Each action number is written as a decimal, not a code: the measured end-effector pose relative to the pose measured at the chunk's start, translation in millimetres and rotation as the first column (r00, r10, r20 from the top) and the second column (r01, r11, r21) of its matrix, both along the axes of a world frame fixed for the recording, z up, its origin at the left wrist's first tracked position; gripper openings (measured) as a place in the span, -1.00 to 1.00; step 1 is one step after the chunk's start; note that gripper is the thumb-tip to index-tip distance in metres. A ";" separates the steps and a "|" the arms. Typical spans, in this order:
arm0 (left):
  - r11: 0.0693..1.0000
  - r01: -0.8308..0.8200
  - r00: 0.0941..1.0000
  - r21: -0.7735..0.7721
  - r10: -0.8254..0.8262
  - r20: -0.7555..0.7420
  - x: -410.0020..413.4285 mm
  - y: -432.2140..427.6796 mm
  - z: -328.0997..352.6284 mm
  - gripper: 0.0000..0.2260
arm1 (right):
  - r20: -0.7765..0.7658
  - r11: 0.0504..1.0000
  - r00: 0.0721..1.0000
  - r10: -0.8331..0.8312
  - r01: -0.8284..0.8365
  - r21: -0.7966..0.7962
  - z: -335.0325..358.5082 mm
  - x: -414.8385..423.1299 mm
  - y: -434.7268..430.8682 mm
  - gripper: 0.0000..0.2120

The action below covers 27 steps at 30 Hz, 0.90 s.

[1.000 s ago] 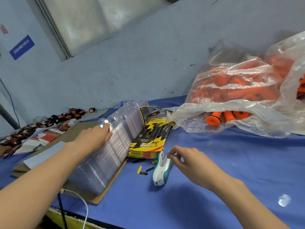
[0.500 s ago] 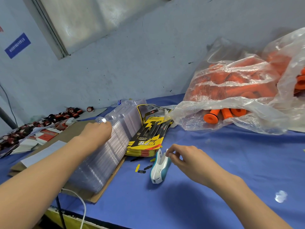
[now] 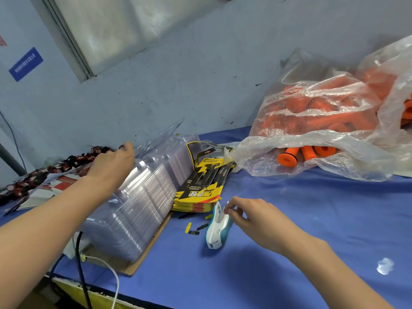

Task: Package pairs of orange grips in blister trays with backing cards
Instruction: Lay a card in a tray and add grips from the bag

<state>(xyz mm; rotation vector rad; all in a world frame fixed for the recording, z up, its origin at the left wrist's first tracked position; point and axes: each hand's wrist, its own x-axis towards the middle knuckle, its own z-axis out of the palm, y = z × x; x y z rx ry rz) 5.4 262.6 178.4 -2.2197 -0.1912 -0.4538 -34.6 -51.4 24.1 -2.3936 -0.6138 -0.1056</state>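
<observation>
Left hand [image 3: 111,163], fingers curled, seemingly gripped a clear tray [image 3: 160,139] lifted off the stack [image 3: 138,201]. At four o'clock, right hand [image 3: 252,217] pinched the stapler [image 3: 217,226].

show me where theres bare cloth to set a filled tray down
Free: the blue cloth between the stapler and the grip bag, and the near stretch right of the right hand. Crowded: the left side, with the tray stack, cards and punched scraps beside the stapler.
</observation>
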 end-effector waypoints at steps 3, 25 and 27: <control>1.000 0.017 0.998 0.007 -0.017 -0.060 -2.2 4.8 1.9 -0.75 | 0.001 1.000 1.000 0.003 -0.003 -0.009 -0.6 -0.6 0.7 -0.77; 0.548 0.678 0.725 -0.490 -0.610 0.320 -60.6 -108.0 132.7 -0.85 | -0.120 0.322 0.961 -0.250 0.199 0.926 59.0 -1.2 -67.0 -0.26; 0.457 0.578 0.738 -0.676 -0.647 0.193 -55.7 -114.6 117.6 -0.82 | -0.197 0.131 0.956 -0.219 0.228 0.965 65.4 -4.4 -86.1 -0.40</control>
